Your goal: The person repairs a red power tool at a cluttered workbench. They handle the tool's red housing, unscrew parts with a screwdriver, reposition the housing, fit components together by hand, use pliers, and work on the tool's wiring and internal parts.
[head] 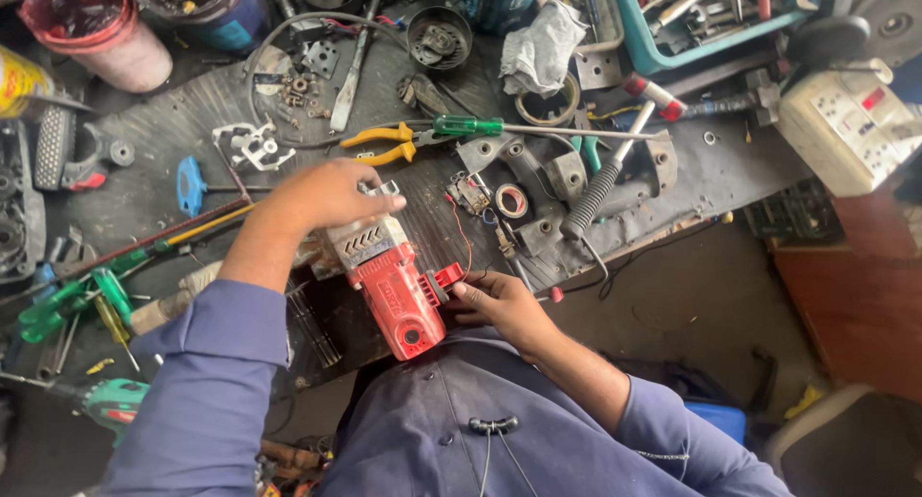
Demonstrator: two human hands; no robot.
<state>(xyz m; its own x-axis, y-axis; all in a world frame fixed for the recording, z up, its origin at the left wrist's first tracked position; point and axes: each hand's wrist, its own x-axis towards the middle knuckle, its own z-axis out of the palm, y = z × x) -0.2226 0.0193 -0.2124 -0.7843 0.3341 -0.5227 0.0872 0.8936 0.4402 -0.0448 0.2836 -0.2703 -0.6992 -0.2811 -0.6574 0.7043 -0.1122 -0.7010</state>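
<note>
I held the red power tool (399, 290) at the near edge of the tabletop (182, 122), my left hand (322, 194) clamped over its grey metal front end, my right hand (499, 300) pinching the red side piece. I judged myself mid-disassembly; next called for a steady pull on that piece.

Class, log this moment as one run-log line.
left hand: on tool's metal end | right hand: at red tool side | pliers: idle

Head camera looks down (close) at workbench (192, 122).
</note>
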